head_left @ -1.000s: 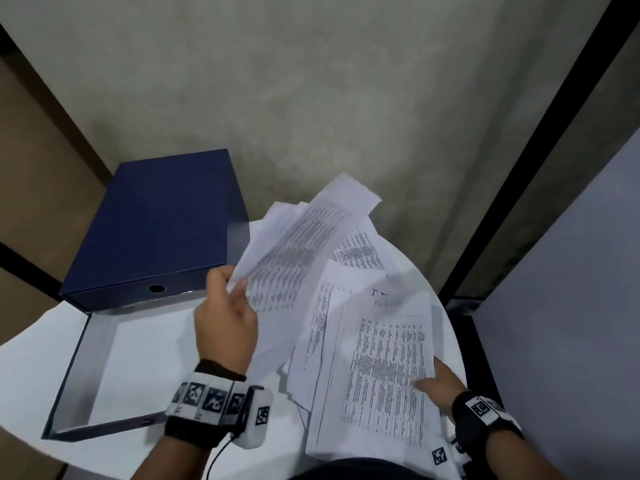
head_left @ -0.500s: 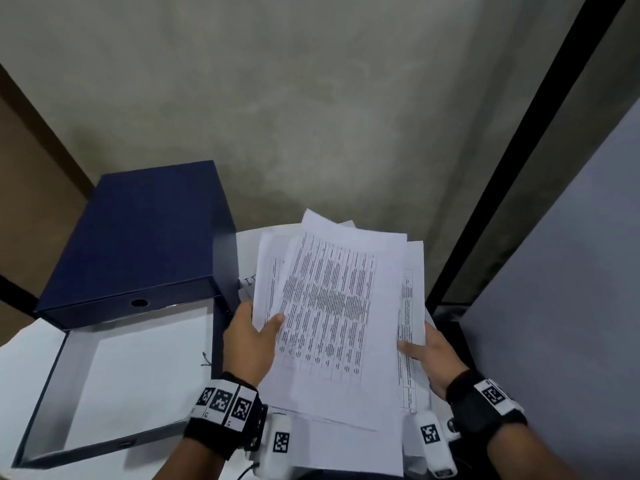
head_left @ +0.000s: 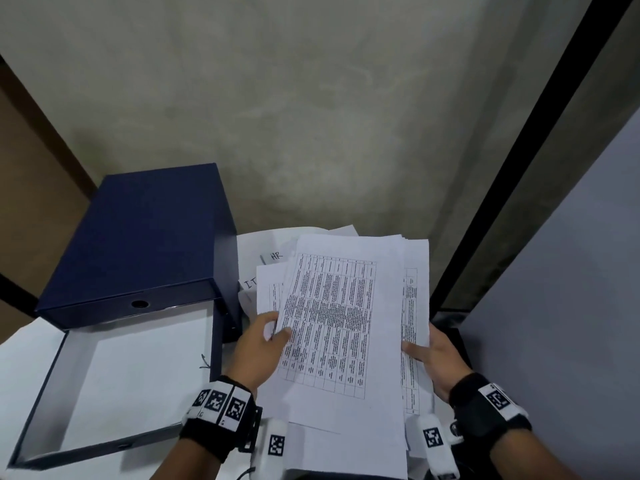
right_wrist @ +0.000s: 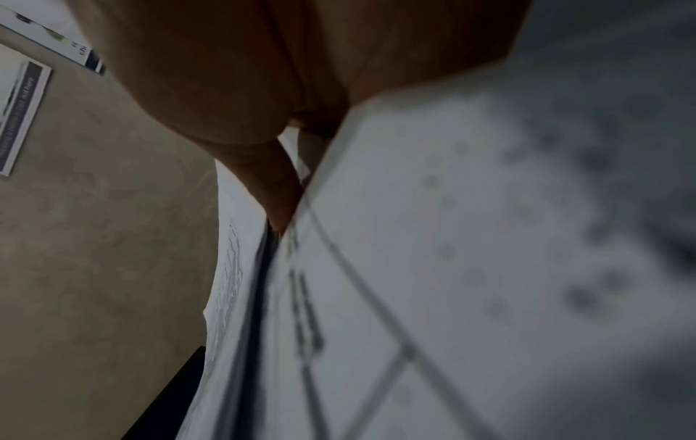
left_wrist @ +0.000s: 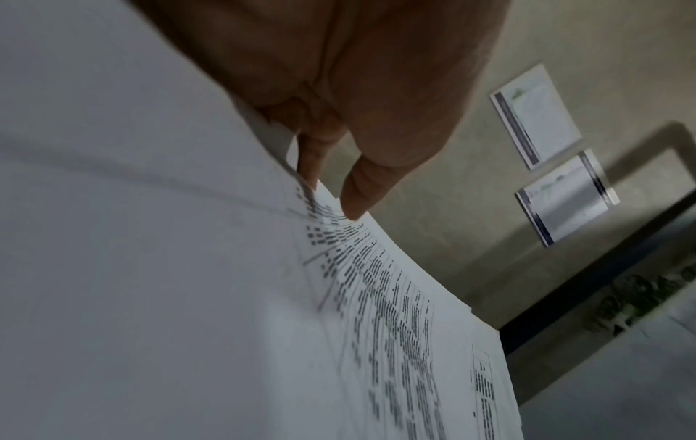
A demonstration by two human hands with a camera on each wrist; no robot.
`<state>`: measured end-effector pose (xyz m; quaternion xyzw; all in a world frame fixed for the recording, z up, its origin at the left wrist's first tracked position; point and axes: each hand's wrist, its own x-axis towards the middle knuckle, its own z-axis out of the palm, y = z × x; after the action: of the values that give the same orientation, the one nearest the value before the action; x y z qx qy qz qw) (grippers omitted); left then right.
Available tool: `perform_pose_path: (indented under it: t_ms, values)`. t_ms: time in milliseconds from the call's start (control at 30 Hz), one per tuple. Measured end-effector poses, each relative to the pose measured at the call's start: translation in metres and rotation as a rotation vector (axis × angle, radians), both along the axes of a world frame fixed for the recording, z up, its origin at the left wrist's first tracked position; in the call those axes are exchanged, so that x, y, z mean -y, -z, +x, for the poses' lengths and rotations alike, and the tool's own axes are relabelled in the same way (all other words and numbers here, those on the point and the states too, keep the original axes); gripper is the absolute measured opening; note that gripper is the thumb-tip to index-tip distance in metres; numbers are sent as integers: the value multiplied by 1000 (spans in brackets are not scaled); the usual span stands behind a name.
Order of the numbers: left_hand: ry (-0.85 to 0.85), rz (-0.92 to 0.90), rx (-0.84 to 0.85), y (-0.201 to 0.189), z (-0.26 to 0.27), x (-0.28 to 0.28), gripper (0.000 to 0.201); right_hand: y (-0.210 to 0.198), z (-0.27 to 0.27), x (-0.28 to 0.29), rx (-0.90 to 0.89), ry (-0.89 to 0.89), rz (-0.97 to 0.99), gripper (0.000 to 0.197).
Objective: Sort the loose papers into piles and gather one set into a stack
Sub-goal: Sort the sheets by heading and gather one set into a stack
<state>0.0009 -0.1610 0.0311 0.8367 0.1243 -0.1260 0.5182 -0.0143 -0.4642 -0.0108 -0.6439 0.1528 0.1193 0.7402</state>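
A rough stack of printed papers [head_left: 332, 323] with tables is held up between both hands, over the table's right side. My left hand [head_left: 263, 344] grips its left edge, thumb on the top sheet; the left wrist view shows that thumb [left_wrist: 361, 196] pressing the papers [left_wrist: 226, 297]. My right hand [head_left: 429, 358] grips the right edge, thumb over the sheets; the right wrist view shows the thumb [right_wrist: 271, 190] on the papers [right_wrist: 452, 268]. The sheets are unevenly aligned. Small labels reading HR [head_left: 277, 256] and IT [head_left: 250, 282] lie beyond the stack.
An open dark blue box file [head_left: 138, 237] stands at the left, its lid [head_left: 38, 410] folded flat toward me with a white inside. The white table [head_left: 17, 348] ends at a concrete wall. A black frame [head_left: 502, 168] and grey panel stand right.
The papers, spread on the table with some in my left hand, are now gathered. Both hands have lifted them together and hold them by the edges.
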Motion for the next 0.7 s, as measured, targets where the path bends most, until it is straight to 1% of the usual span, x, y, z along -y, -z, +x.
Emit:
perform_pose_path:
  t_ms: [100, 133, 200, 233, 267, 300, 367, 400, 433, 467, 533, 600, 633, 667, 700]
  values:
    - [-32, 21, -60, 4, 6, -2, 37, -3, 0, -4, 36, -32, 42, 47]
    - [-40, 7, -85, 5, 8, -3, 36, -4, 0, -5, 42, -42, 64, 52]
    - [-36, -30, -133, 11, 11, -5, 30, -4, 0, -6, 44, -62, 71, 72]
    - [-34, -44, -129, 14, 11, -7, 24, -5, 0, -7, 48, -62, 66, 76]
    - [-43, -56, -104, 14, 11, -7, 19, -6, -1, -7, 55, -58, 64, 75]
    - [-74, -63, -73, 14, 10, -7, 23, -7, -1, -7, 58, -59, 66, 73]
    - [-164, -72, -8, 10, 8, -5, 43, -7, -1, -6, 67, -57, 83, 71]
    - [-196, -75, 22, 9, 7, -5, 51, -6, -1, -6, 72, -56, 96, 67]
    - [-200, -85, 38, 10, 8, -6, 52, -7, -1, -6, 78, -55, 100, 64]
    - [-172, -110, 48, 12, 9, -7, 48, -7, -1, -7, 83, -56, 106, 65]
    - [-104, -210, 17, 13, 10, -7, 29, -9, -2, -7, 87, -65, 110, 79]
    - [-60, -273, -15, 10, 9, -5, 24, -12, -2, -9, 92, -66, 112, 85]
    - [-38, -296, -18, 9, 10, -5, 25, -12, -2, -8, 94, -68, 105, 83]
    - [-17, -324, -13, 7, 11, -4, 26, -14, -1, -9, 90, -69, 102, 75]
    - [-3, -353, -13, 7, 12, -4, 28, -17, -1, -10, 86, -66, 97, 62]
